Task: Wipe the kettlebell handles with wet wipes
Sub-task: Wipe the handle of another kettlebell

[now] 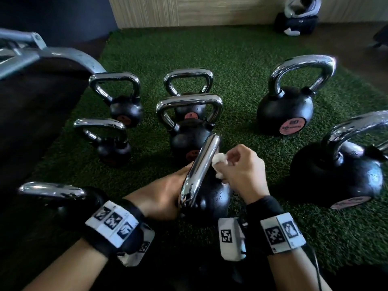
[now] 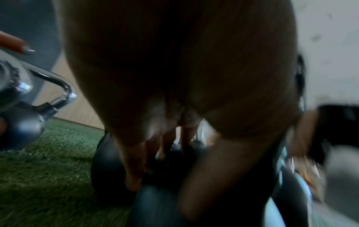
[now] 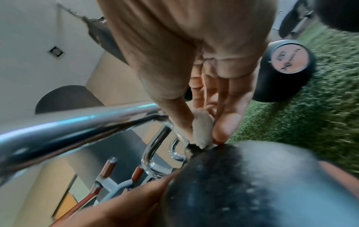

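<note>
A black kettlebell (image 1: 210,199) with a chrome handle (image 1: 202,164) stands tilted on the green turf in front of me. My left hand (image 1: 165,194) cups its ball from the left, fingers and thumb curved round it (image 2: 136,169). My right hand (image 1: 241,166) pinches a crumpled white wet wipe (image 1: 219,162) against the far leg of the handle. In the right wrist view the wipe (image 3: 201,130) sits between thumb and fingers where the handle (image 3: 77,127) meets the ball (image 3: 242,184).
Several other chrome-handled kettlebells stand on the turf (image 1: 231,59): small ones left (image 1: 123,108) and centre (image 1: 189,131), big ones right (image 1: 285,110) (image 1: 340,171), one by my left wrist (image 1: 54,192). A grey metal frame (image 1: 63,55) is far left, a bag (image 1: 298,19) at the back.
</note>
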